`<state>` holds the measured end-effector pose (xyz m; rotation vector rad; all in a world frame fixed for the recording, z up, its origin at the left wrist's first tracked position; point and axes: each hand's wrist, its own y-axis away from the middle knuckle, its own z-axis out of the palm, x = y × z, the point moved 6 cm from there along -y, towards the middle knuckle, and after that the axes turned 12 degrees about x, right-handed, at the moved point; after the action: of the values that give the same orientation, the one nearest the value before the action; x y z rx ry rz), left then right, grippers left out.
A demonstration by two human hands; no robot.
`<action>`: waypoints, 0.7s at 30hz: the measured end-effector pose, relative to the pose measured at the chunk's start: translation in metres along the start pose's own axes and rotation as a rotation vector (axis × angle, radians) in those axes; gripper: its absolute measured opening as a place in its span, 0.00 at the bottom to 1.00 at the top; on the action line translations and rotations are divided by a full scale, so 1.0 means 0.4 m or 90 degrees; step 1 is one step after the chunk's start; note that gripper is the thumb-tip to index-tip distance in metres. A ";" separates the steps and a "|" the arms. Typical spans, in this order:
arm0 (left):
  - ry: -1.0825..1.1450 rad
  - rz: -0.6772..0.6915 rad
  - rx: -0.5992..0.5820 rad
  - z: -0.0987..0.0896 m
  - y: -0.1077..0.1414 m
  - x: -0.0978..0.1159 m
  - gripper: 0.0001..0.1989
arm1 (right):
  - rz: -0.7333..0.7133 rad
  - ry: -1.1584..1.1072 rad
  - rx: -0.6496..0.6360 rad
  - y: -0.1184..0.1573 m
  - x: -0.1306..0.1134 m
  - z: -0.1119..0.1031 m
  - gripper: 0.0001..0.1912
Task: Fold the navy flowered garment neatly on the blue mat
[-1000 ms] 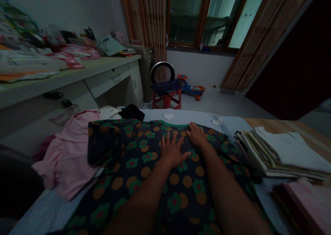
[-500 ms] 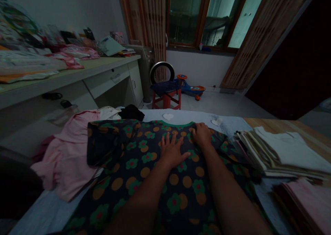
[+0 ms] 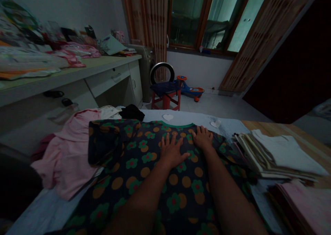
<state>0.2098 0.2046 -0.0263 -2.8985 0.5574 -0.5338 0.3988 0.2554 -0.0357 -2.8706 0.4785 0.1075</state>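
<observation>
Centrally, dark fabric top [image 3: 181,190]: green flowers [image 3: 173,202], ochre discs [image 3: 117,183], flat on pale-blue cloth [image 3: 46,207].
My left hand [image 3: 171,151]: spread, palm down on it.
My right hand [image 3: 203,137]: loosely spread on it, by the green neckline [image 3: 178,126].
Cloth: white heart-shaped patches [image 3: 168,117].

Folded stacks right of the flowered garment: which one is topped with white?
The farther stack: a white garment lies on top of it, while the nearer stack has pink cloth on top.
</observation>
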 end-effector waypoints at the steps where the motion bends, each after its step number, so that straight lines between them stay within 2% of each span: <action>1: 0.001 0.000 0.001 -0.001 0.000 0.001 0.43 | 0.004 -0.004 -0.011 0.000 0.000 0.004 0.33; 6: 0.004 -0.003 -0.001 -0.003 -0.001 0.002 0.43 | -0.018 -0.022 -0.045 -0.018 0.011 0.002 0.35; 9: 0.009 -0.003 -0.004 -0.003 -0.001 0.000 0.43 | -0.044 -0.026 -0.005 -0.021 0.032 -0.030 0.32; 13: 0.016 0.000 -0.003 -0.002 -0.001 0.000 0.44 | -0.037 0.007 0.061 0.006 0.064 -0.069 0.26; 16: 0.015 -0.003 0.002 -0.001 -0.001 -0.001 0.43 | -0.041 0.027 0.049 0.027 0.070 -0.063 0.24; 21: 0.008 -0.006 -0.006 0.000 -0.002 -0.001 0.44 | -0.030 0.043 0.023 0.006 0.085 -0.030 0.31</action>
<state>0.2096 0.2055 -0.0264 -2.9102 0.5487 -0.5527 0.4306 0.2396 -0.0285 -2.8551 0.4205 -0.0051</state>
